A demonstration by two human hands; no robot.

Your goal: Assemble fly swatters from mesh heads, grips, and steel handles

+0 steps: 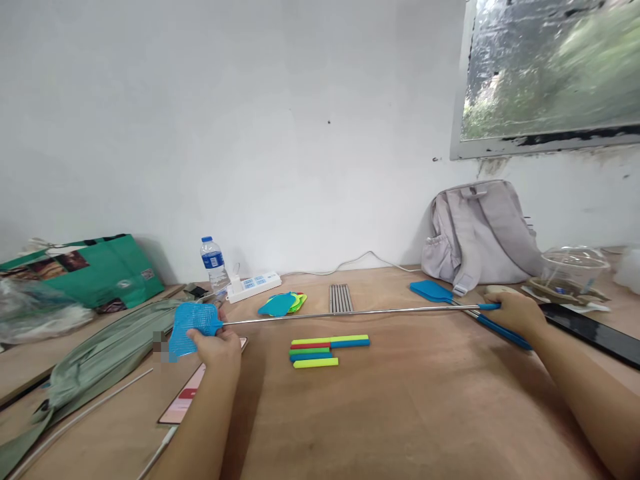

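Observation:
A blue fly swatter with its thin metal rod (300, 317) drawn out long spans the space between my hands. My left hand (217, 343) pinches the blue mesh head (193, 327) at its neck. At the other end, my right hand (515, 313) is closed around the blue handle (489, 307). Another blue fly swatter (431, 291) lies on the table beneath my right hand. Several coloured handle tubes (315, 356) lie in rows at the middle, with several metal rods (341, 299) side by side behind them. Loose swatter heads (280, 304) form a pile to their left.
A phone (183, 397) lies under my left forearm, beside a grey-green bag (107, 347). A power strip (254, 286) and a water bottle (214, 261) stand by the wall. On the right are a backpack (480, 233), a plastic cup (573, 270) and a black device (595, 330).

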